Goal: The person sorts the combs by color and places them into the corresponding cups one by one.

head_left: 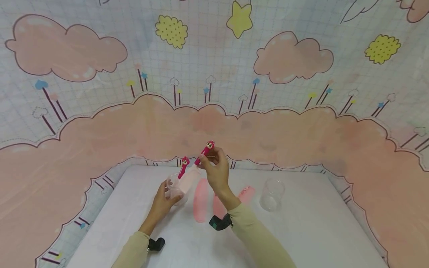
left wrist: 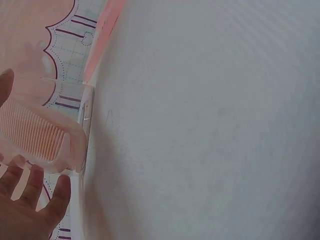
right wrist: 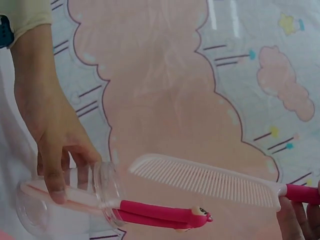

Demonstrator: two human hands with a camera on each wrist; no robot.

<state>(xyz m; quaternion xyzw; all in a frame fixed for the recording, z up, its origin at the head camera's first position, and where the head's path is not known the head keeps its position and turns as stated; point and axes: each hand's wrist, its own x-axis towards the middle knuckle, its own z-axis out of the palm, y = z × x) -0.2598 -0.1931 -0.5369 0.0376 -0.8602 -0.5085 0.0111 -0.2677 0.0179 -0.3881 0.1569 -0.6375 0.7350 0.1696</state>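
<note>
My left hand [head_left: 163, 203] grips a clear plastic jar [right wrist: 37, 215] at the left of the table. Inside it stands a pale pink comb [left wrist: 37, 135], its magenta handle [right wrist: 160, 215] with a cartoon head sticking out of the mouth; whether a second comb is behind it I cannot tell. My right hand [head_left: 218, 173] pinches another pale comb [right wrist: 205, 180] by its magenta handle [head_left: 207, 149], up near the jar's mouth. This comb's teeth end points toward the jar and is outside it in the right wrist view.
Pink oblong pieces lie on the white table [head_left: 301, 230]: one long piece [head_left: 200, 203], one partly behind my right wrist [head_left: 219, 206] and a third [head_left: 247, 194]. A second clear jar [head_left: 272, 195] stands to the right. A patterned cloth backdrop [head_left: 268, 137] rises behind.
</note>
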